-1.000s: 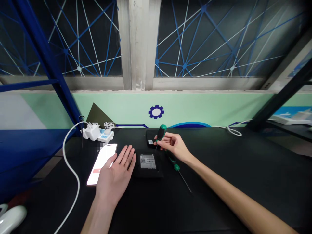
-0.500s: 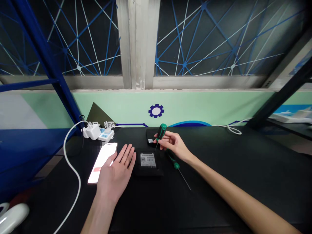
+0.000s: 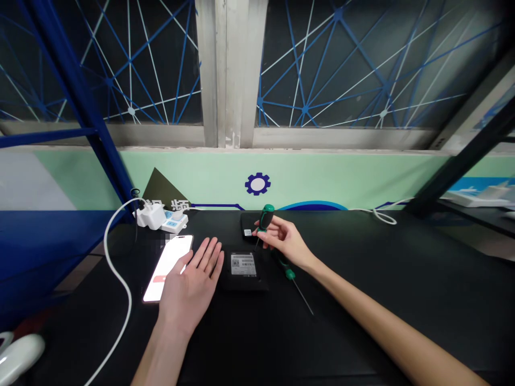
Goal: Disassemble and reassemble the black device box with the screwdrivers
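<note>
My right hand (image 3: 284, 238) is closed round a green-and-black screwdriver (image 3: 266, 217), held nearly upright. Its thin shaft points down to the upper right corner of a flat black device (image 3: 245, 284) with a white printed label (image 3: 243, 264); whether the tip touches cannot be made out. Palm up, my left hand (image 3: 193, 279) is open with fingers stretched out, holding nothing, just left of the device. It covers part of a phone (image 3: 164, 271) with a bright white screen. A second green screwdriver (image 3: 290, 274) lies below my right hand, its handle partly hidden.
Behind the labelled device is another black item (image 3: 247, 225) with a small white sticker. A white power strip (image 3: 176, 221) with a plug and white cable (image 3: 129, 292) lies at the left. A white rounded object (image 3: 22, 356) sits at the lower left. Another white cable (image 3: 384, 217) runs along the wall.
Almost nothing differs. The view has shifted very slightly, and both hands keep their places, with the screwdriver still in my right hand.
</note>
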`<action>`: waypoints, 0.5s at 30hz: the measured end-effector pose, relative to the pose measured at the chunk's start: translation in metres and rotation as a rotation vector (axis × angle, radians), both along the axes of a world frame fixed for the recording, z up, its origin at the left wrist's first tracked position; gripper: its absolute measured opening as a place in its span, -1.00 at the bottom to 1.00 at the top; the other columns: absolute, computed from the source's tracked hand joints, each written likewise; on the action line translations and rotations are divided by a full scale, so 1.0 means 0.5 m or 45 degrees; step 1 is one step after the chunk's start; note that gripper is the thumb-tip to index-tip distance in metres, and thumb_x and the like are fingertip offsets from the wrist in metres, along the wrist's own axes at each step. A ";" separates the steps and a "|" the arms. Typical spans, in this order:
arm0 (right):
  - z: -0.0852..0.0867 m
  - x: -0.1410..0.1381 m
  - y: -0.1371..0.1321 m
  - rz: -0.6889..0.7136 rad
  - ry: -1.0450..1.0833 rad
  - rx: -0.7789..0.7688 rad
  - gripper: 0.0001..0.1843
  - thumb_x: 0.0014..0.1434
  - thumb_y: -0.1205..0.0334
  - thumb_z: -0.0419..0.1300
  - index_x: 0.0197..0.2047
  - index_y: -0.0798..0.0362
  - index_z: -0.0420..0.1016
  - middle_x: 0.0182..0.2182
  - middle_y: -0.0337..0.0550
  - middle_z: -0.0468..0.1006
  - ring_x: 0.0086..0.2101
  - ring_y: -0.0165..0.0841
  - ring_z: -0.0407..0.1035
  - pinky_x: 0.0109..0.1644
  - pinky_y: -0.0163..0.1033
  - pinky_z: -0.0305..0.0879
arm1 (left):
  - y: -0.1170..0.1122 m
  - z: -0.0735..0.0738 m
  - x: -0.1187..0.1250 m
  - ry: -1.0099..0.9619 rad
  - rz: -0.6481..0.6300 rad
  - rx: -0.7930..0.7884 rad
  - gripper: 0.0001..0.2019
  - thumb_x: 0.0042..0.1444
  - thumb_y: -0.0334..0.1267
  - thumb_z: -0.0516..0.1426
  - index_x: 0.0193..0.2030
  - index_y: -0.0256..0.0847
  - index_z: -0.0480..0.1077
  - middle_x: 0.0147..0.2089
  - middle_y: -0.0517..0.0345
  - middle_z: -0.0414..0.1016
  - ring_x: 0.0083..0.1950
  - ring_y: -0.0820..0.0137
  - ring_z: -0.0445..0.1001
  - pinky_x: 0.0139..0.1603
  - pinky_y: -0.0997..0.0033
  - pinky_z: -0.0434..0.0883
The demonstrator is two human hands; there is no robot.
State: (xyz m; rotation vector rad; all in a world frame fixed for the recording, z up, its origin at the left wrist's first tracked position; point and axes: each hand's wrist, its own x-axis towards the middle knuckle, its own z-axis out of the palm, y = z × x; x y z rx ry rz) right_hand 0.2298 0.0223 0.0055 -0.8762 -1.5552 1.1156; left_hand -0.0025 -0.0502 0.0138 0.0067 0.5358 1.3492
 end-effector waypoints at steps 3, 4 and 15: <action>0.009 0.006 -0.003 0.041 -0.002 -0.013 -0.56 0.06 -0.06 0.40 -0.12 0.07 0.53 -0.31 -0.11 0.61 -0.52 -0.42 0.38 -0.45 -0.27 0.34 | -0.001 -0.001 -0.001 0.009 0.000 0.006 -0.50 0.39 -0.28 -0.06 0.44 -0.25 0.12 0.31 -0.17 0.39 0.22 0.18 0.49 0.11 0.22 0.55; 0.010 0.007 -0.003 0.045 -0.007 -0.017 -0.56 0.05 -0.06 0.40 -0.13 0.08 0.53 -0.31 -0.10 0.61 -0.52 -0.42 0.38 -0.45 -0.27 0.34 | -0.001 -0.001 -0.001 0.010 -0.005 0.011 -0.51 0.40 -0.28 -0.06 0.44 -0.27 0.12 0.30 -0.18 0.40 0.22 0.18 0.48 0.12 0.21 0.55; -0.013 -0.009 0.003 -0.055 0.033 0.002 -0.56 0.01 -0.10 0.43 -0.20 0.02 0.46 -0.47 -0.29 0.50 -0.55 -0.43 0.34 -0.44 -0.28 0.35 | 0.000 0.001 0.001 0.018 -0.001 -0.003 -0.50 0.39 -0.29 -0.06 0.44 -0.27 0.12 0.32 -0.19 0.38 0.25 0.17 0.46 0.11 0.21 0.55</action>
